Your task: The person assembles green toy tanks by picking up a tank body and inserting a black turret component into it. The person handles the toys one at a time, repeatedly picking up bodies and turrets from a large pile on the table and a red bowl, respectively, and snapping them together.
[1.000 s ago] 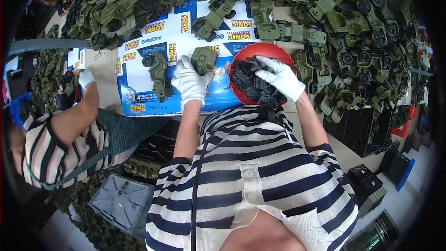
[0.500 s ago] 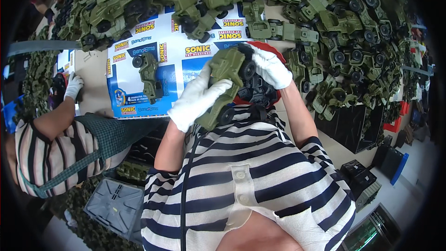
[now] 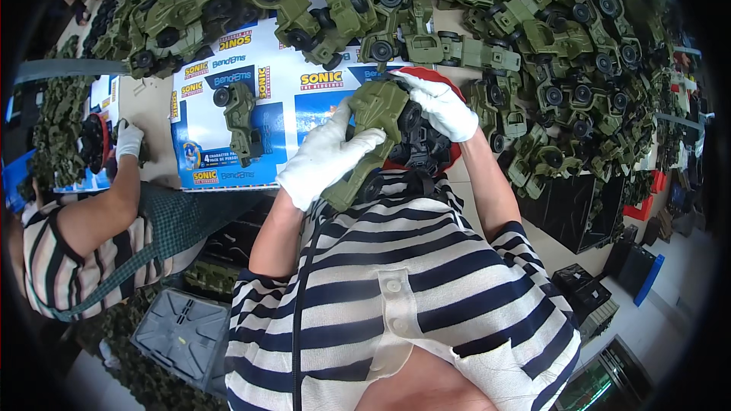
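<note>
My left hand [image 3: 324, 160], in a white glove, wraps round an olive-green toy jeep [image 3: 373, 110] held tilted in front of my chest. Black wheels show on the jeep's side toward my right. At its far end, my gloved right hand [image 3: 448, 110] is closed, fingers bent toward a dark part beside the jeep; the fingertips and what they hold are partly hidden. Below that hand, a red bowl [image 3: 460, 88] holds black plastic parts [image 3: 422, 151]. Another green toy jeep [image 3: 242, 123] lies on the printed cardboard sheet [image 3: 293, 110] to the left.
Heaps of green toy jeeps [image 3: 563, 38] cover the table's far and right sides. A co-worker's gloved hand [image 3: 129, 139] works at the left. A black crate [image 3: 575, 209] stands at the right, and a grey plastic lid [image 3: 183, 335] lies low at the left.
The jeep in my hands has shifted slightly, and my right fingers have moved a little to the left over its far end. The co-worker's hand has moved slightly right.
</note>
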`<state>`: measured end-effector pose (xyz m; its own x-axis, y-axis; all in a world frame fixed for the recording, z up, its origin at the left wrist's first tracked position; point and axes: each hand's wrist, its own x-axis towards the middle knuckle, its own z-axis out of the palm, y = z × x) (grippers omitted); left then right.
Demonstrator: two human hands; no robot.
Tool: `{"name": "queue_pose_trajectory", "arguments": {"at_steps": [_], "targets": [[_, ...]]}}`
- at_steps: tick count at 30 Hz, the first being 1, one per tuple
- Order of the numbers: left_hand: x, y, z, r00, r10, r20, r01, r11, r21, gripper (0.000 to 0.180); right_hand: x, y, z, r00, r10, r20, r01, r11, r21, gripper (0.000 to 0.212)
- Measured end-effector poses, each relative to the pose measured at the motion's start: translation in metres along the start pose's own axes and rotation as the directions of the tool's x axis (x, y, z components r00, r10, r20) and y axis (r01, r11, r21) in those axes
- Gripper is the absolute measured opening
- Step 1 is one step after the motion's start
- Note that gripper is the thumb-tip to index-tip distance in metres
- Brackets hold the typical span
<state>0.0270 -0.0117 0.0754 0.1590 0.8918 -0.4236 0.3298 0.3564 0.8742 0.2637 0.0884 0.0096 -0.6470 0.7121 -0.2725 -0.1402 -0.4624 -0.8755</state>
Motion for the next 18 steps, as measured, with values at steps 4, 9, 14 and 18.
{"name": "queue_pose_trajectory", "arguments": {"at_steps": [4, 9, 14, 18], "targets": [[0.001, -0.01, 0.002, 0.999, 0.033, -0.008, -0.033, 0.999, -0.036, 0.078, 0.001, -0.006, 0.001, 0.999, 0.012, 0.033, -0.012, 1.0, 0.004, 0.044], [0.0, 0.019, 0.01, 0.988, -0.133, -0.082, 0.148, 0.963, 0.225, 0.082, 0.006, -0.02, -0.007, 0.979, -0.152, 0.134, 0.184, 0.942, -0.28, 0.05], [0.009, 0.025, 0.054, 0.816, 0.372, -0.443, -0.297, 0.927, 0.23, 0.106, 0.02, -0.04, 0.046, 0.934, -0.303, -0.192, 0.247, 0.931, -0.269, 0.054], [0.035, -0.023, 0.039, 0.767, 0.475, -0.431, -0.448, 0.878, 0.168, 0.117, 0.016, -0.02, 0.053, 0.979, -0.152, -0.137, 0.165, 0.982, 0.087, 0.054]]}}
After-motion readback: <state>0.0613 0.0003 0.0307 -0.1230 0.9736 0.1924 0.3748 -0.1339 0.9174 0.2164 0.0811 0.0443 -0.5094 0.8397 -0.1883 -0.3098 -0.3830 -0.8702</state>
